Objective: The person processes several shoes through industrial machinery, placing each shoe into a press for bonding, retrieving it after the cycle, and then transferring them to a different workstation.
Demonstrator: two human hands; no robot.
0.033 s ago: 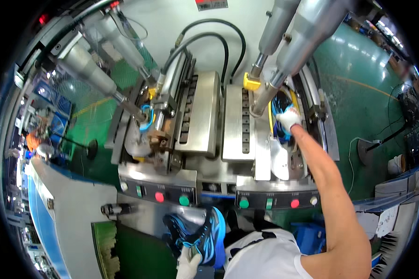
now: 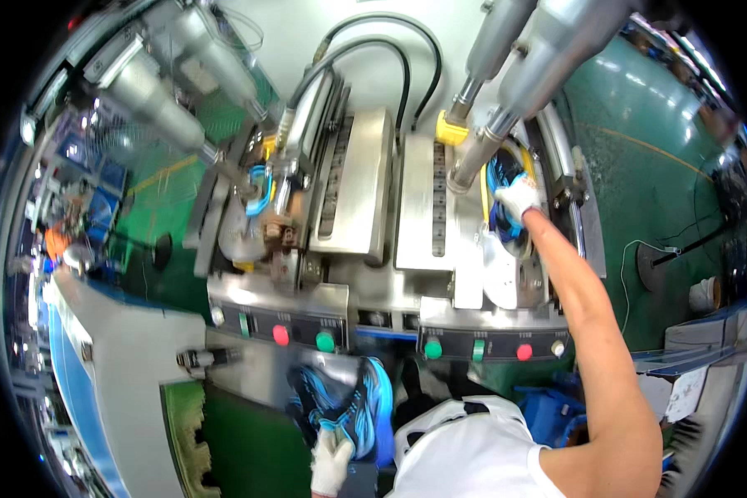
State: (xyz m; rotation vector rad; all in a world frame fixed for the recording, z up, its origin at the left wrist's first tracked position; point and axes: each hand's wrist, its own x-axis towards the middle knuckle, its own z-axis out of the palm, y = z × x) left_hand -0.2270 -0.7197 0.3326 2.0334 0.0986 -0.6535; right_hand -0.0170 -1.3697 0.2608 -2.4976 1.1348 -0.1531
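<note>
Left hand: the left hand point(image 2: 332, 465), in white glove, is at the bottom of the view, in front of the machine.
Left grip: fingers are together, clamped on the near part of the black and blue shoes point(image 2: 376, 407).
Held shoes: they are in the air below the control panel point(image 2: 373, 322), and their far ends spread away from each other.
Right hand: the right hand point(image 2: 519, 197), also gloved in white, reaches into the right side of the machine.
Right grip: it touches the mounted shoe point(image 2: 505, 222); I cannot tell if the fingers are clamped on it.
Mounted shoe: black and blue, it sits in the right station, just beside the slanting metal rod point(image 2: 471, 168) of a press cylinder point(image 2: 548, 66).
Middle of machine: two metal blocks stand side by side, the left block point(image 2: 353, 191) and the right block point(image 2: 419, 207).
Above blocks: two black hoses point(image 2: 427, 58) bend in arches.
Panel buttons: a green button point(image 2: 432, 349) and a red button point(image 2: 524, 352) are on the right half.
Right background: a black fan point(image 2: 722, 241) stands on green floor point(image 2: 639, 207).
</note>
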